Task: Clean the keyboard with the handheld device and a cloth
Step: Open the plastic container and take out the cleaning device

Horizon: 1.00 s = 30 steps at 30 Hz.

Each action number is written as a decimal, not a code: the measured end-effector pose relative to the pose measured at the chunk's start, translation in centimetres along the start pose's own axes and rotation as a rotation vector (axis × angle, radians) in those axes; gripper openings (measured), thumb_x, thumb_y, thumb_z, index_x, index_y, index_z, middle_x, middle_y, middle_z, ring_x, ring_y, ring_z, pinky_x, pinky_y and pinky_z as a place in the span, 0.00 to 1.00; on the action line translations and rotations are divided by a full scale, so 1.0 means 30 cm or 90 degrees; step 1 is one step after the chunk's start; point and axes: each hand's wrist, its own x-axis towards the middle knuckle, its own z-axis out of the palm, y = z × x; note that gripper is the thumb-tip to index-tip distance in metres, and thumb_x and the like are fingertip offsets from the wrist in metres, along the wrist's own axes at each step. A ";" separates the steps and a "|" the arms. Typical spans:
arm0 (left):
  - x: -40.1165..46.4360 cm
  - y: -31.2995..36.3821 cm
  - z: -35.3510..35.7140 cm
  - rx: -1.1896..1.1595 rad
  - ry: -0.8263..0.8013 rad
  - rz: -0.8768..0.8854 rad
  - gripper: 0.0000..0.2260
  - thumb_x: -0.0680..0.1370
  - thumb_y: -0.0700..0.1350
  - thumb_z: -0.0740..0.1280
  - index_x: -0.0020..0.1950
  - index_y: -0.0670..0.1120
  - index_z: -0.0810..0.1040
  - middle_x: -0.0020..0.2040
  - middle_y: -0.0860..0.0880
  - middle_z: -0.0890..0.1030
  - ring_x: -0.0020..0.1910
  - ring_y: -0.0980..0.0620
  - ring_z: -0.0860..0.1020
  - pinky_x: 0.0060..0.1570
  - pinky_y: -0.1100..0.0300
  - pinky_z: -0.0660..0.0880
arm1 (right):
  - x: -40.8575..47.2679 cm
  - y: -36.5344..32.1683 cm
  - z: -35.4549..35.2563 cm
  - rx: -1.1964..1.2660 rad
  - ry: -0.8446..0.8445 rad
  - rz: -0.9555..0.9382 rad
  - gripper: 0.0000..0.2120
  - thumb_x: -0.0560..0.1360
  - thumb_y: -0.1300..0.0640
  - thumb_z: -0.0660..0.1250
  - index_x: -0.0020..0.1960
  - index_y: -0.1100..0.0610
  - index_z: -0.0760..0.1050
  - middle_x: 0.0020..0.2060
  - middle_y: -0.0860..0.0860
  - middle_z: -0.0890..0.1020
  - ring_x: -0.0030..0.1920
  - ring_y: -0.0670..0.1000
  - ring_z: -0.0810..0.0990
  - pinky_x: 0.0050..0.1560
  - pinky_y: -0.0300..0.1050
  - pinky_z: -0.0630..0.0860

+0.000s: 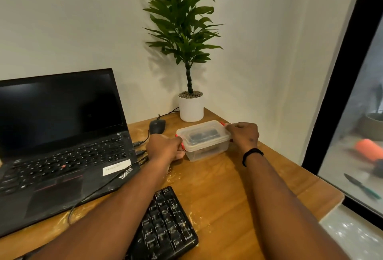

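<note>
- Nearest, at the bottom edge, a black keyboard lies on the wooden tabletop, its keys dusted with pale crumbs; part of it is hidden under the left forearm.
- More pale crumbs are scattered on the tabletop beside the keyboard's right edge and just beyond its far end.
- Both forearms reach forward over the keyboard toward a clear plastic box that stands further back on the tabletop, well apart from the keyboard.
- The left hand has its grip closed on the box's left end, fingers curled over the lid edge by a red clip, thumb under the rim.
- The right hand has its grip closed on the box's right end, fingers curled down over the lid corner by another red clip; a black band circles that wrist.
- The box sits between the two hands, lid on; a dark object shows through the lid, but what it is cannot be told.
- To the left an open black laptop stands with a dark screen, cables plugged into its right side near the left hand.
- Beyond the left hand, a black mouse rests on the tabletop, its cord running back toward the wall.
- Farthest, in the corner, a green plant in a white pot stands just behind the box.
</note>
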 end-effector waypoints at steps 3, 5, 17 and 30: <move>0.001 0.008 -0.005 0.030 -0.011 0.002 0.07 0.78 0.40 0.72 0.50 0.36 0.81 0.37 0.39 0.85 0.34 0.45 0.86 0.39 0.53 0.85 | -0.002 -0.002 -0.001 -0.014 0.019 -0.010 0.09 0.72 0.54 0.76 0.35 0.54 0.81 0.35 0.48 0.82 0.38 0.48 0.81 0.37 0.38 0.77; -0.002 0.008 -0.010 0.040 -0.014 0.002 0.05 0.79 0.39 0.71 0.50 0.36 0.81 0.37 0.39 0.85 0.35 0.45 0.86 0.42 0.51 0.85 | -0.002 -0.004 -0.002 -0.029 0.029 -0.017 0.07 0.72 0.55 0.76 0.38 0.56 0.83 0.36 0.49 0.82 0.38 0.48 0.81 0.35 0.36 0.75; -0.016 -0.023 -0.041 0.184 0.118 0.056 0.07 0.78 0.41 0.70 0.41 0.43 0.78 0.39 0.45 0.82 0.39 0.47 0.81 0.38 0.55 0.77 | 0.010 0.005 -0.004 -0.084 0.074 0.007 0.07 0.77 0.65 0.66 0.43 0.64 0.81 0.39 0.54 0.79 0.38 0.51 0.75 0.43 0.45 0.77; -0.092 0.034 -0.004 0.049 0.072 0.094 0.08 0.76 0.38 0.72 0.40 0.48 0.77 0.42 0.45 0.82 0.39 0.48 0.80 0.39 0.56 0.78 | -0.021 -0.023 -0.014 -0.167 -0.027 -0.132 0.12 0.78 0.54 0.65 0.46 0.60 0.84 0.44 0.51 0.84 0.44 0.53 0.79 0.51 0.47 0.77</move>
